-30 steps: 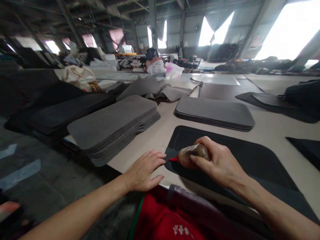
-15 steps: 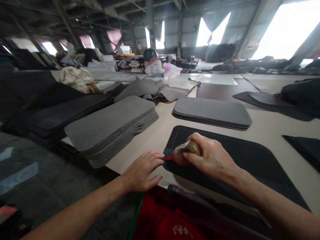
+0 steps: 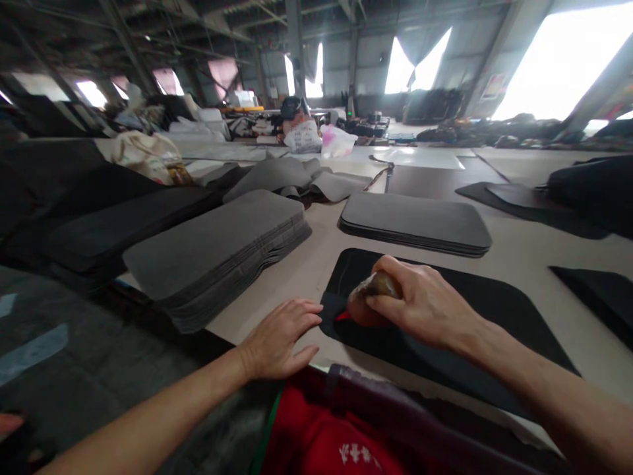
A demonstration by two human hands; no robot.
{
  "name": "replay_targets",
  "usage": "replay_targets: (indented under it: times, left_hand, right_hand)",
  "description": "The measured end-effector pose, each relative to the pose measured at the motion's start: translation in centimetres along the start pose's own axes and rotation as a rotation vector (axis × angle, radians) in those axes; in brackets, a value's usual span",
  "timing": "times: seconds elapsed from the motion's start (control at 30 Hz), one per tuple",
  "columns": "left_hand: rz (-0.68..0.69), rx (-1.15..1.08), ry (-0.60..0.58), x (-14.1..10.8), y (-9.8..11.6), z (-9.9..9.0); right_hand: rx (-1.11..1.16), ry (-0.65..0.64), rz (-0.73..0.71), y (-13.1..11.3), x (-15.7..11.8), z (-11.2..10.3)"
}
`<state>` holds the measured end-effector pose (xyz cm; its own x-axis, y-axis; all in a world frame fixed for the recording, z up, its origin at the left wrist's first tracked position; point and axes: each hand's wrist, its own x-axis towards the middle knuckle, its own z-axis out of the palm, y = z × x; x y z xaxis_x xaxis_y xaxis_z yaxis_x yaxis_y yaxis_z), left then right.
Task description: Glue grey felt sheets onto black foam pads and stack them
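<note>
A black rounded-corner sheet lies flat on the pale table in front of me. Over its left part, my right hand is closed around a squeeze bottle, brownish and tilted. Its red nozzle points down and left at the sheet's surface. A faint pale line runs along the sheet's upper left margin. My left hand rests by the table's near edge, fingers stretched out and thumb apart, with fingertips at the sheet's left edge. Nothing shows in that hand.
A thick stack of grey sheets stands to the left. A lower stack lies behind the black sheet. Loose grey pieces, a dark bundle and a black piece lie around. A person is at the back.
My right hand has moved the bottle slightly right, so the red nozzle is farther from the sheet's left edge. My left hand stays in place. The view has shifted a little.
</note>
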<state>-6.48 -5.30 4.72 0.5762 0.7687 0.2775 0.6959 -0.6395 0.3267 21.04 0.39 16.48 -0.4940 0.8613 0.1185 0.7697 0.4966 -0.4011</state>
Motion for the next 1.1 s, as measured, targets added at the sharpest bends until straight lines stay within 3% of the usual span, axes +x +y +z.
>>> replay_targets:
  times: [0.33, 0.7, 1.1]
  left_hand:
    - [0.005, 0.011, -0.006, 0.1, 0.1, 0.1]
    - [-0.009, 0.008, -0.02, 0.1, -0.1, 0.0]
    - [0.01, 0.069, -0.018, 0.1, -0.1, 0.1]
  right_hand:
    - [0.006, 0.014, -0.013, -0.5, 0.4, 0.4]
    - [-0.022, 0.005, 0.054, 2.9, -1.9, -2.3]
    - [-0.014, 0.0, 0.226, 6.0, -5.4, -4.2]
